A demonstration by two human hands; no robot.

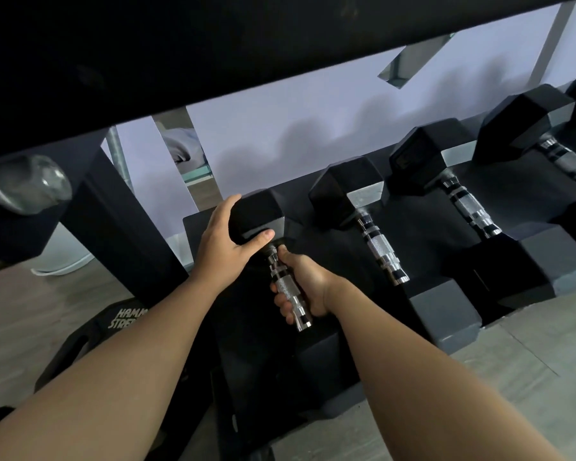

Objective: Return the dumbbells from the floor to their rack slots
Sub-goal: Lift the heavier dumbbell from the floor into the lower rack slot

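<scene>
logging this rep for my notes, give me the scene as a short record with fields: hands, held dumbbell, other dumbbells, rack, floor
left hand: cupped over the far head of the held dumbbell
right hand: wrapped around its chrome handle
held dumbbell: black hex heads, leftmost on the lower rack shelf
other dumbbells: three more to its right, untouched
rack: black frame, upper tier overhead
floor: grey, black weight plate lying at left

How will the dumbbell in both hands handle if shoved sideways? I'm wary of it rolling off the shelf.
The dumbbell has flat-sided hex heads, so it probably won't roll. It likely weighs a lot for its size: the left hand steadies the far head while the right hand grips the handle. The knurled chrome should resist slipping.
</scene>
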